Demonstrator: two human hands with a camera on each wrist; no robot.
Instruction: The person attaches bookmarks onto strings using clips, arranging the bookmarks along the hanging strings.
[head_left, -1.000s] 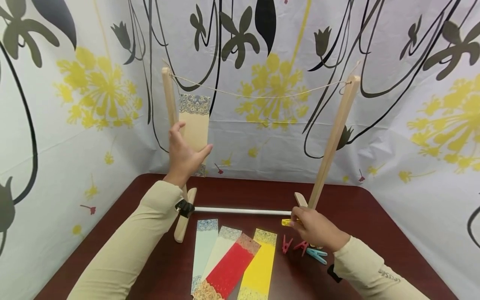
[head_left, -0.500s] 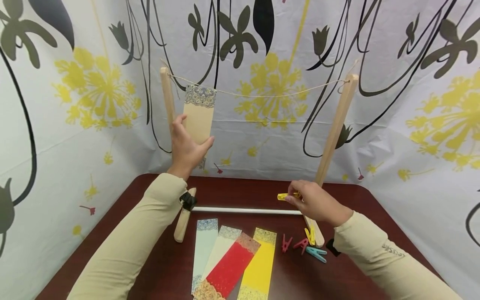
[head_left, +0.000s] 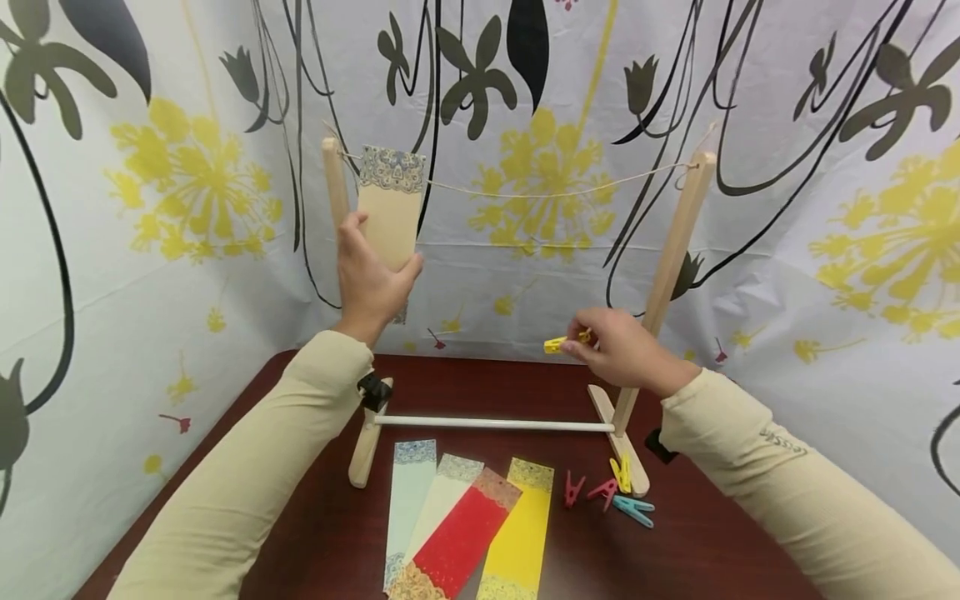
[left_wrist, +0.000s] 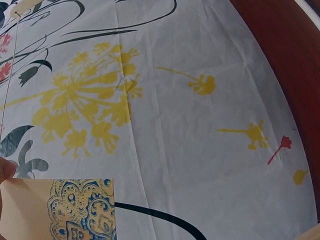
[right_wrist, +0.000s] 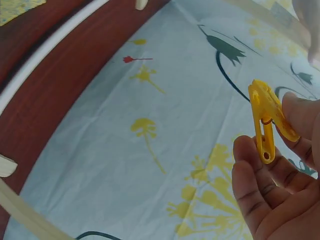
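Observation:
My left hand (head_left: 371,271) grips a cream card (head_left: 390,221) with a blue-and-gold lace pattern by its sides. The card stands upright beside the left post, its patterned top overlapping the string (head_left: 525,195). In the left wrist view only that patterned end (left_wrist: 82,210) and a bit of the fingers show. My right hand (head_left: 626,350) pinches a yellow clothespin (head_left: 556,344) between thumb and fingers, in the air in front of the right post. The right wrist view shows the clothespin (right_wrist: 267,117) close up, its arms lying between thumb and fingertips.
Wooden posts (head_left: 670,258) on flat feet carry the string, joined low down by a white rod (head_left: 495,423). Pale blue, off-white, red (head_left: 467,521) and yellow cards (head_left: 519,525) lie fanned on the dark red table. Beside them lie pink, yellow and blue clothespins (head_left: 633,510).
My right hand has lifted the yellow clothespin from near the right foot up above the table. My left hand has raised the card, bringing its top from below the string to over it.

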